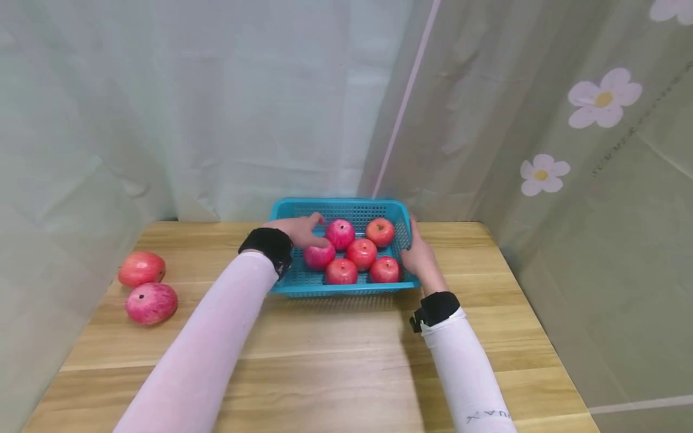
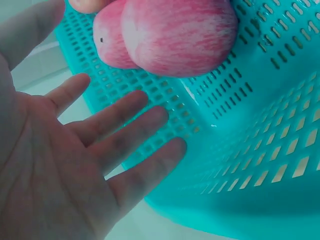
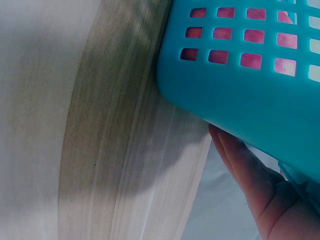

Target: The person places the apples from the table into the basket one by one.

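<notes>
A blue plastic basket with perforated walls stands at the back of the table and holds several red and pink apples. Over its left part reaches my left hand, just above a streaked pink apple. In the left wrist view the fingers are spread and straight, apart from the apple. My right hand grips the basket's right rim, its thumb over the edge. From the right wrist, its fingers lie along the outside of the wall, partly hidden by the basket.
At the table's left edge lie two more apples, one red-yellow and one streaked pink. A pale curtain hangs behind the wooden table, and another with printed flowers hangs on the right.
</notes>
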Demonstrator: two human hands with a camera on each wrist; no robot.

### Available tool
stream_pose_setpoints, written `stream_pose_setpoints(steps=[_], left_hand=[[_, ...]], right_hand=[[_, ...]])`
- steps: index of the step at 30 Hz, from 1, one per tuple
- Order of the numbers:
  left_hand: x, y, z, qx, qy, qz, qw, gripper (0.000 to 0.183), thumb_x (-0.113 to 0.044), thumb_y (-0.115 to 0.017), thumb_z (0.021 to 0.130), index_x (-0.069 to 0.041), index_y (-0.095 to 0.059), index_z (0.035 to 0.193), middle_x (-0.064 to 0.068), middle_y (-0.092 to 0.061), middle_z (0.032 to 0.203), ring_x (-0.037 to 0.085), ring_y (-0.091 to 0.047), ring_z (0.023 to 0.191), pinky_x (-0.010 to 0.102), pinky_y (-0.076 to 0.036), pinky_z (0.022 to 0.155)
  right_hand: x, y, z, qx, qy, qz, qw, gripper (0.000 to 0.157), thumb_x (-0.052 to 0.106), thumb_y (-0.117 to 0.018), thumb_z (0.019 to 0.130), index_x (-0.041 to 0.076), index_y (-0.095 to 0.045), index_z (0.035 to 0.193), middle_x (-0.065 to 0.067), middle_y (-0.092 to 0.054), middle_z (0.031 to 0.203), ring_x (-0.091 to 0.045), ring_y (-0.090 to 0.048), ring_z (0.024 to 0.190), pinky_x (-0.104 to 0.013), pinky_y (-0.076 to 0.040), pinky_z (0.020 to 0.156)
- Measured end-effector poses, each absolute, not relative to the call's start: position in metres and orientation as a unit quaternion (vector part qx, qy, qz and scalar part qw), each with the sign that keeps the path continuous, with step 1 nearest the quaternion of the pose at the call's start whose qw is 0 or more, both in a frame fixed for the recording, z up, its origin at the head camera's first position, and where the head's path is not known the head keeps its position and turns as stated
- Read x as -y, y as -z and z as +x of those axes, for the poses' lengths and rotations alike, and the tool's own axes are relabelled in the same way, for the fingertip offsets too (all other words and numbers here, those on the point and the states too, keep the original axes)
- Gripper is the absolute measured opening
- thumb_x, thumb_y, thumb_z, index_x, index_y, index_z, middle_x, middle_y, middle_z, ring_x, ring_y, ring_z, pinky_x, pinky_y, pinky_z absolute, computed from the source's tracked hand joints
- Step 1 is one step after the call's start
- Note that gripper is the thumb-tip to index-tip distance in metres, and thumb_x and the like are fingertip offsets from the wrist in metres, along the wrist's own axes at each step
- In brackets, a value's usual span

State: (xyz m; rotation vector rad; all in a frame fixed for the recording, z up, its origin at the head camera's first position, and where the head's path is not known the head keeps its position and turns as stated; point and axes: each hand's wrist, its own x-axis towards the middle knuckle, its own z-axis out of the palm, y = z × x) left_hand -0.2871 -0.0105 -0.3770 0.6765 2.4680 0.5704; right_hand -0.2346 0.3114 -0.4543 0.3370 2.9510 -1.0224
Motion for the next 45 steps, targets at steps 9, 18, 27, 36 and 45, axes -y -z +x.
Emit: stream_pose_setpoints(steps=[9, 18, 27, 36, 45], left_hand=[[0.018, 0.379, -0.288, -0.894, -0.229, 0.320, 0.215, 0.060, -0.044, -0.064, 0.103, -0.007, -0.049, 0.148, 0.016, -0.059, 0.142, 0.032, -0.054, 0.130, 0.051, -0.045, 0.112], [0.047, 0.359, -0.272, -0.887, -0.251, 0.356, 0.153, 0.057, -0.037, -0.067, 0.104, -0.005, -0.053, 0.149, 0.019, -0.056, 0.148, 0.037, -0.052, 0.137, 0.054, -0.045, 0.113], [0.109, 0.361, -0.239, -0.883, -0.297, 0.347, 0.106, 0.067, -0.043, -0.064, 0.108, -0.006, -0.043, 0.159, 0.015, -0.047, 0.158, 0.038, -0.046, 0.144, 0.059, -0.041, 0.116], [0.197, 0.393, -0.209, -0.917, -0.279, 0.280, 0.048, 0.067, -0.036, -0.066, 0.108, 0.003, -0.043, 0.157, 0.027, -0.048, 0.155, 0.047, -0.044, 0.143, 0.066, -0.036, 0.114], [0.276, 0.451, -0.181, -0.937, -0.252, 0.241, -0.018, 0.061, -0.020, -0.084, 0.093, 0.010, -0.054, 0.137, 0.030, -0.052, 0.128, 0.045, -0.057, 0.112, 0.038, -0.051, 0.088]], right_hand=[[-0.311, 0.452, -0.238, -0.942, 0.320, 0.099, 0.004, 0.087, 0.007, -0.055, 0.102, 0.016, -0.007, 0.173, -0.034, -0.048, 0.155, -0.052, -0.055, 0.133, -0.063, -0.047, 0.109], [-0.311, 0.451, -0.240, -0.941, 0.325, 0.096, 0.012, 0.088, 0.009, -0.055, 0.102, 0.019, -0.005, 0.174, -0.033, -0.047, 0.156, -0.052, -0.057, 0.129, -0.062, -0.050, 0.103], [-0.320, 0.450, -0.235, -0.939, 0.329, 0.097, 0.014, 0.088, 0.009, -0.054, 0.103, 0.021, -0.002, 0.174, -0.033, -0.045, 0.158, -0.053, -0.055, 0.131, -0.064, -0.050, 0.104], [-0.332, 0.448, -0.221, -0.937, 0.333, 0.106, 0.010, 0.088, 0.009, -0.053, 0.104, 0.020, -0.001, 0.174, -0.033, -0.044, 0.158, -0.053, -0.056, 0.129, -0.063, -0.051, 0.099], [-0.334, 0.447, -0.218, -0.938, 0.329, 0.105, 0.011, 0.087, 0.009, -0.052, 0.104, 0.020, -0.001, 0.174, -0.034, -0.044, 0.158, -0.054, -0.057, 0.129, -0.063, -0.052, 0.099]])
